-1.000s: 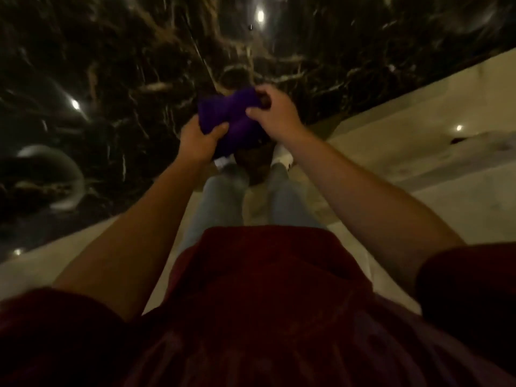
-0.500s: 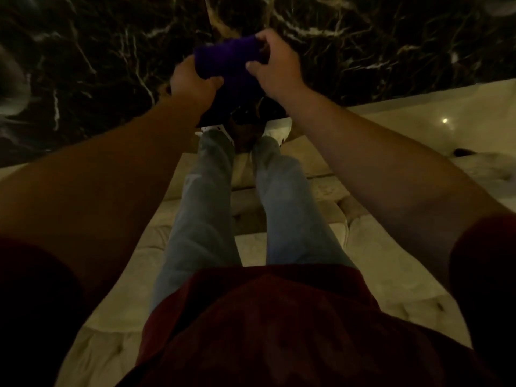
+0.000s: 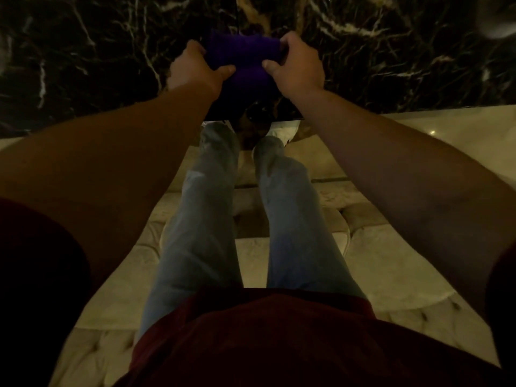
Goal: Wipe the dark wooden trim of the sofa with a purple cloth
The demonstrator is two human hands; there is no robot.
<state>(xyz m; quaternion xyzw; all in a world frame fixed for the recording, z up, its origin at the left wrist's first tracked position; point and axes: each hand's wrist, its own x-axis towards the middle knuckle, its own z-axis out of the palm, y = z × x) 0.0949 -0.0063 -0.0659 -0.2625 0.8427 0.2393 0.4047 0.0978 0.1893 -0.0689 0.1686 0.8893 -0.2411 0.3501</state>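
I read this as a dim, upscale living room or lobby: polished dark marble floor [image 3: 83, 65], cream tufted upholstery [image 3: 391, 261] beneath me.

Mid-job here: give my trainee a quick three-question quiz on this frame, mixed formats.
1. True or false: only one hand holds the purple cloth.
2. What lies behind the cloth? A) dark veined marble floor B) a carpet C) a wooden table
3. Fill in: the person stands on a pale tufted ___.

Key: 1. False; the left hand and the right hand both grip it. 2. A. 3. Cushion.
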